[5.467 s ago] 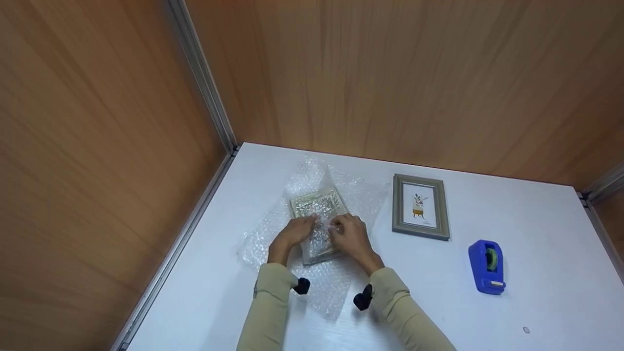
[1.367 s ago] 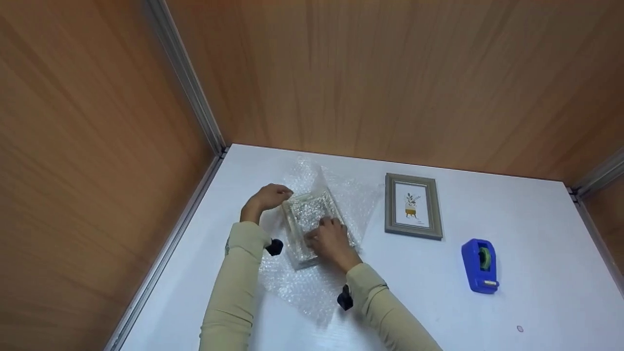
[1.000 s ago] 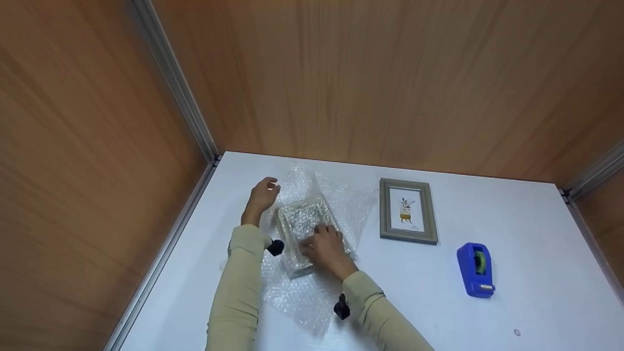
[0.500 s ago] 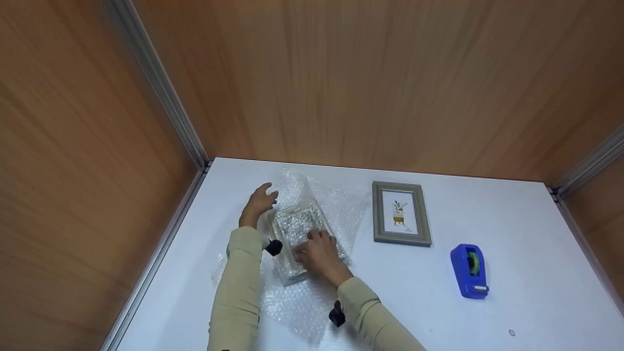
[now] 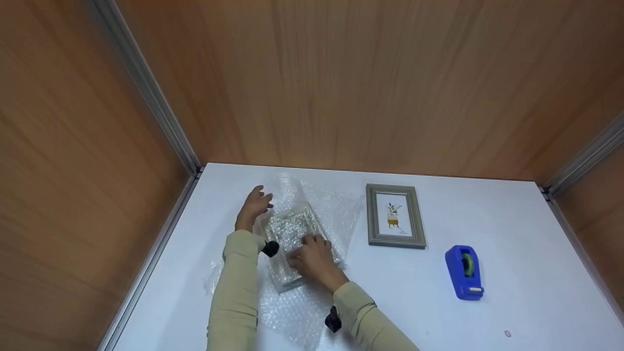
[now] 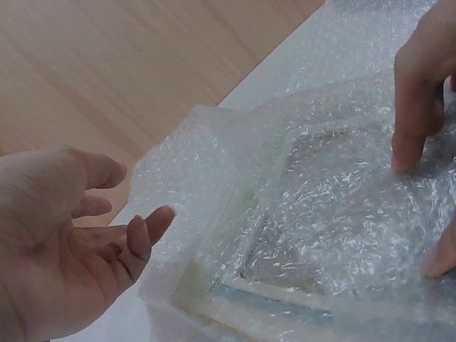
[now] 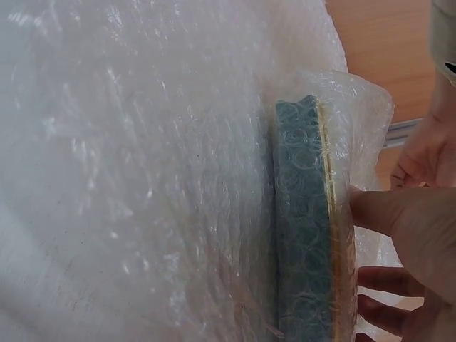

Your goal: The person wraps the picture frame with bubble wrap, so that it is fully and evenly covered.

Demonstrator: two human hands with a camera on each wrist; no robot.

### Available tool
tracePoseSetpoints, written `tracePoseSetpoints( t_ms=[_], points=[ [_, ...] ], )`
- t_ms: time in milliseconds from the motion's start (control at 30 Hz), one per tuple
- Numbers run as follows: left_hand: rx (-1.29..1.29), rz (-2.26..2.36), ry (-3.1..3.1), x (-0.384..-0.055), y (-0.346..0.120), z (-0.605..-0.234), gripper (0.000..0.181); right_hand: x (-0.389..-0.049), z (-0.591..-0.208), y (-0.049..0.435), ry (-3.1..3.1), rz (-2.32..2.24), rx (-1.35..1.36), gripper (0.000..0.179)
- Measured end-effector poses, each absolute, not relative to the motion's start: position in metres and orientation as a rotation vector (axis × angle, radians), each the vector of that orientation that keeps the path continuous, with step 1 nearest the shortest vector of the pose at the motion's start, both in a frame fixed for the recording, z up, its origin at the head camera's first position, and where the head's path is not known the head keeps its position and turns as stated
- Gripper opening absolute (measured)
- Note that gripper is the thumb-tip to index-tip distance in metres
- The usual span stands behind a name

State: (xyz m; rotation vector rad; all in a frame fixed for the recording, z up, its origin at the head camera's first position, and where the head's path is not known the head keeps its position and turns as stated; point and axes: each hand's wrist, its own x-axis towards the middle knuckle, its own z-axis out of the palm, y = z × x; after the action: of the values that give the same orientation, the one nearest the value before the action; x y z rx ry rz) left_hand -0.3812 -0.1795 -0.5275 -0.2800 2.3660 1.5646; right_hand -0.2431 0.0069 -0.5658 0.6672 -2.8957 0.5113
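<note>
A picture frame (image 5: 317,224) lies at a slant under a layer of bubble wrap (image 5: 336,202), whose loose parts spread out around it on the white table. My right hand (image 5: 314,258) rests on the wrapped frame, its thumb and fingertips spread and pressing the wrap down. In the right wrist view the greenish side of the frame (image 7: 303,214) shows through the bubbles. My left hand (image 5: 253,207) hovers off the frame's far left corner, fingers loosely bent with nothing in them. The left wrist view shows a gap between this hand (image 6: 78,242) and the wrapped frame (image 6: 249,288).
To the right lies a second, unwrapped grey-green picture frame (image 5: 372,219) with a plant picture. A blue tape dispenser (image 5: 458,278) with green tape stands nearer the right side. Wood panels (image 5: 341,87) border the white table (image 5: 429,317) at the back and sides.
Both hands were at the middle of the wrapped frame; the left moved to its far left corner, then came away from it. The right stays pressing. The head view has tilted up and shifted right.
</note>
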Motion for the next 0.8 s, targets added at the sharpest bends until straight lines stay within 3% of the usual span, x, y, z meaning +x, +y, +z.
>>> tracePoseSetpoints(
  t_ms=[467,700,800],
  points=[
    [-0.084,1.045,2.860,-0.378,-0.163,-0.525,0.021,-0.244,-0.564,0.008,-2.898,0.521,0.669,0.012],
    [-0.007,1.057,2.881,-0.379,-0.153,-0.522,0.033,-0.241,-0.564,0.007,-2.886,0.552,0.675,0.012],
    [0.048,1.078,2.910,-0.380,-0.150,-0.521,0.031,-0.240,-0.564,0.006,-2.885,0.559,0.681,0.013]
  ],
)
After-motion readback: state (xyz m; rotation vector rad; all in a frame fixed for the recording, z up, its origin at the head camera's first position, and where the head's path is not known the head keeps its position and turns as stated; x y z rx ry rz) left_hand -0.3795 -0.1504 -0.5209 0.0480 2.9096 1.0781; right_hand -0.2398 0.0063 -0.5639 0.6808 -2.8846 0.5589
